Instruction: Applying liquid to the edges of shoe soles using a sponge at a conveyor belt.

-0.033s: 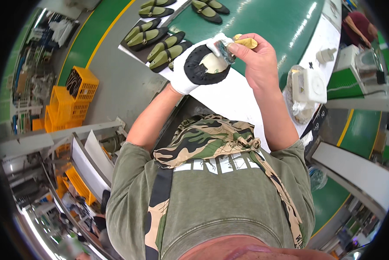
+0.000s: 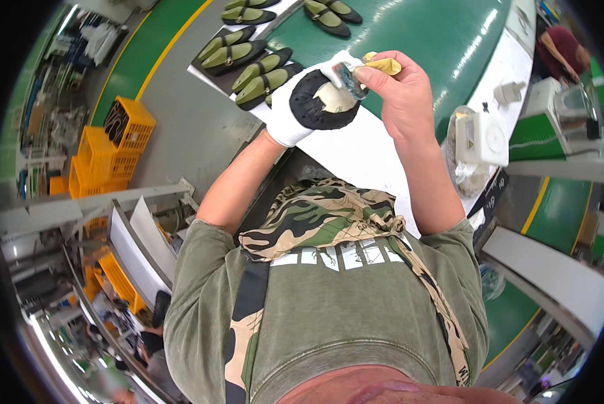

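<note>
Head | left grip (image 2: pixel 287 120): holding rounded black piece (image 2: pixel 306 108) | right grip (image 2: pixel 407 91): pinching glossy dark piece (image 2: pixel 349 82)

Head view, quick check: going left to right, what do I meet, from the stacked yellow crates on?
Stacked yellow crates → gloved left hand → bare right hand → white boxy object → co-worker in dark red.

Room lay open over the green table (image 2: pixel 419 40) beyond the right hand (image 2: pixel 406 94). Shoes (image 2: pixel 234 56) blocked the left, a white container (image 2: pixel 483 138) the right.
</note>
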`<action>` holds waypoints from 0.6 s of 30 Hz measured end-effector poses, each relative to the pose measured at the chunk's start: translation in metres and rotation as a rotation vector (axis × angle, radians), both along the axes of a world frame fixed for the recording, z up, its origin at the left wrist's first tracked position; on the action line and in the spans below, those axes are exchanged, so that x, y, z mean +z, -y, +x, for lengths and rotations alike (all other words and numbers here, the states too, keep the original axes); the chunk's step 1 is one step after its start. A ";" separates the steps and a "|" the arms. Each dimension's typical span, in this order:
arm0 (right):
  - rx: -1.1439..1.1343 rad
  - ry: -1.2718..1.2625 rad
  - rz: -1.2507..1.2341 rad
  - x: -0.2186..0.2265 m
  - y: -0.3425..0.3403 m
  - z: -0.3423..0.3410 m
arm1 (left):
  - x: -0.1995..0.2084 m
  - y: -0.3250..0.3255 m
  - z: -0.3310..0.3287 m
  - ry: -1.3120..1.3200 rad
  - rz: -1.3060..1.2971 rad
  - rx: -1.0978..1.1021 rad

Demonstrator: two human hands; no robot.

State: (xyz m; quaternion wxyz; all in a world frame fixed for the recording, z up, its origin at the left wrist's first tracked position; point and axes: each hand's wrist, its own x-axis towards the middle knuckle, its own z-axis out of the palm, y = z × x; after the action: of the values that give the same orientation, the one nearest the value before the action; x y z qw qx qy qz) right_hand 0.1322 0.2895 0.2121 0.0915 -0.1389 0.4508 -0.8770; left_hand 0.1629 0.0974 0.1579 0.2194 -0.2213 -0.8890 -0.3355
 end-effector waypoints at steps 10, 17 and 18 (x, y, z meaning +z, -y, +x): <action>0.221 -0.178 -0.021 0.026 0.079 -0.028 | 0.036 0.050 0.064 0.715 0.725 -0.114; 0.346 -0.294 0.006 0.013 0.144 -0.037 | 0.014 0.107 0.106 0.752 0.959 -0.124; 0.345 -0.300 -0.004 0.011 0.153 -0.035 | 0.018 0.114 0.114 0.731 0.925 -0.113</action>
State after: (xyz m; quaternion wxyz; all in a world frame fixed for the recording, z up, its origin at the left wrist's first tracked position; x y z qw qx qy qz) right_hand 0.0975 0.1364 0.2234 0.1719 -0.3431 0.4273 -0.8186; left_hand 0.2765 -0.0166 0.1755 -0.0456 -0.0196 -0.6552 -0.7538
